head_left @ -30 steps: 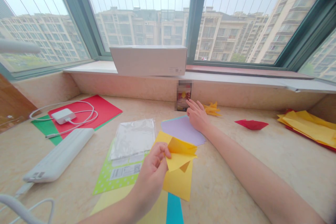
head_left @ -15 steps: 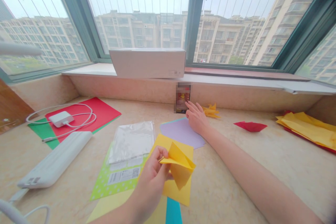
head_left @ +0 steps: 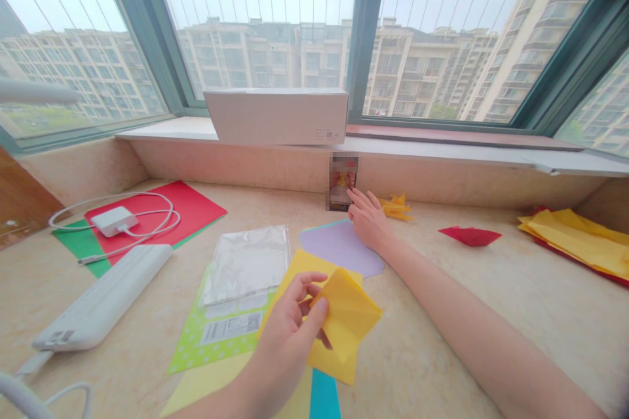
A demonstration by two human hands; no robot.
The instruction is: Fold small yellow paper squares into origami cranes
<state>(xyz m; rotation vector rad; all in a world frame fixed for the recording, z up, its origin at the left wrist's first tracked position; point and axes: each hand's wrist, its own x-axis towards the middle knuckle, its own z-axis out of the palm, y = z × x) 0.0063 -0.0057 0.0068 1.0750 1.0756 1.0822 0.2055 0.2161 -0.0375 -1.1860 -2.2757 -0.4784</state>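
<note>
Turned flat-side up, yellow fold [head_left: 351,315] lies pinched in left hand [head_left: 287,339] near counter's [head_left: 515,275] front edge; right hand [head_left: 367,219], fingers apart, reaches phone [head_left: 343,183] at the back edge.

I sat at a beige stone counter [head_left: 540,275] under a green-framed bay window [head_left: 361,33]; grey daylight came in, apartment blocks [head_left: 275,52] outside.

A single head-worn camera is looking forward and down, sitting close above the left hand [head_left: 287,340] and facing the window [head_left: 275,13] across the stone ledge [head_left: 442,340].
</note>
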